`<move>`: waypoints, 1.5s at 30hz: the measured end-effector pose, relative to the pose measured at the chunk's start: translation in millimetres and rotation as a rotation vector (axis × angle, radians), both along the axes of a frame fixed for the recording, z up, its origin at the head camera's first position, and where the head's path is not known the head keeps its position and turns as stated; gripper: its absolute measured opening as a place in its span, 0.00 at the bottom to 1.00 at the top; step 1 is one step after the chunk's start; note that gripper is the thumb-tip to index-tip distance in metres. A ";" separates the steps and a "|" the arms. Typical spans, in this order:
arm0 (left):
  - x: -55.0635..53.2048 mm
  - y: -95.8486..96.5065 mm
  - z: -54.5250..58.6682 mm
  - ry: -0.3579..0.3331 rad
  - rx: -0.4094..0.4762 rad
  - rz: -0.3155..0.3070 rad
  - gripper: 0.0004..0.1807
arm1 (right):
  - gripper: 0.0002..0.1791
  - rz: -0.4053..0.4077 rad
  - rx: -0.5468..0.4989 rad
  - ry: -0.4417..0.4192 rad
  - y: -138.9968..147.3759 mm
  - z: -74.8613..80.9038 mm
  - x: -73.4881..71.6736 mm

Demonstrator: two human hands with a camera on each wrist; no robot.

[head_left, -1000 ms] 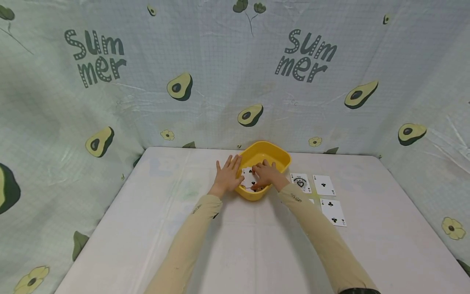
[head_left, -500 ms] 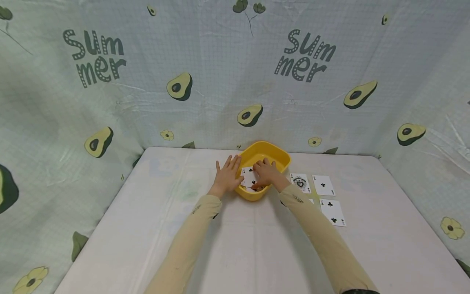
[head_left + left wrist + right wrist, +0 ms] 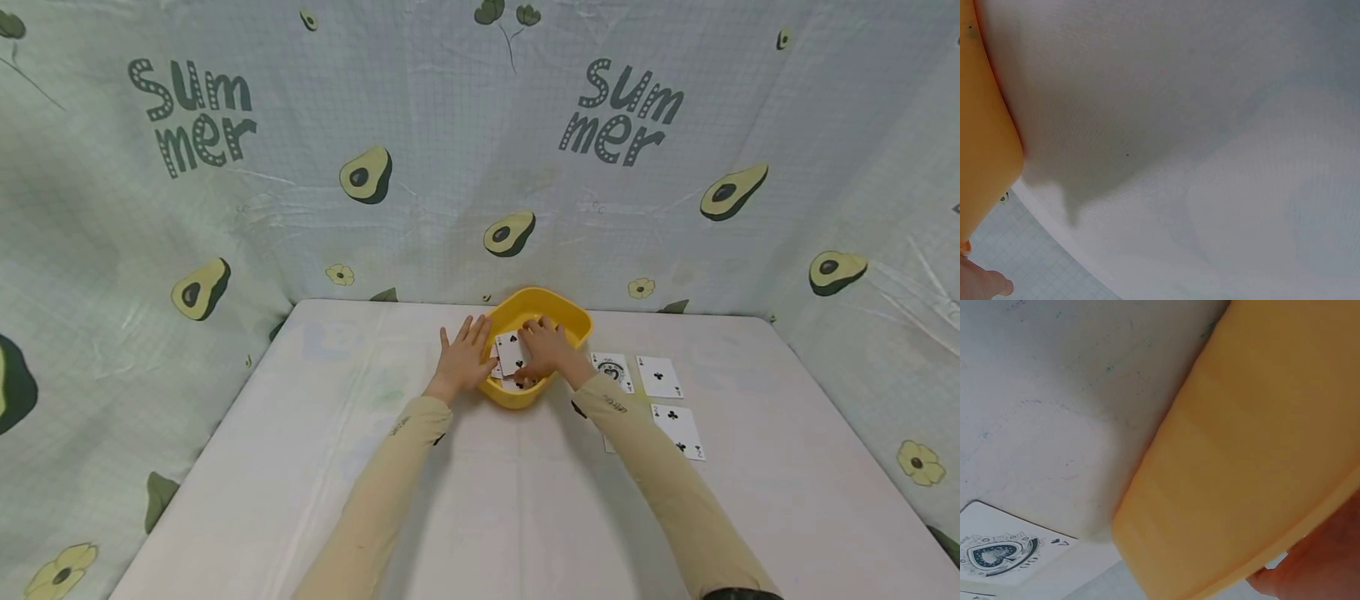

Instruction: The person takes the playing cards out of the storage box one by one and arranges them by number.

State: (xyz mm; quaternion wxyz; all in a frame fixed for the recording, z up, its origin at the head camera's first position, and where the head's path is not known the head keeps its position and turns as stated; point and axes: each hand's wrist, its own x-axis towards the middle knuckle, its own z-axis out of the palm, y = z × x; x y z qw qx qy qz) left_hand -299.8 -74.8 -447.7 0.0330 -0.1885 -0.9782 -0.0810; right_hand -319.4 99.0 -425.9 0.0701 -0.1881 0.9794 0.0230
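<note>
At the yellow bin, both hands, left fingers splayed

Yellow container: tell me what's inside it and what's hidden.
Inside the yellow container, a playing card with black pips overlaps other cards, partly visible. The right hand covers part of that playing card; whatever lies under the cards can't be seen.
</note>
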 end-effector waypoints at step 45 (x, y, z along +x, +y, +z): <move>0.0 0.3 2.3 -0.012 0.021 -0.004 0.40 | 0.50 0.027 -0.134 0.200 82.6 36.1 57.4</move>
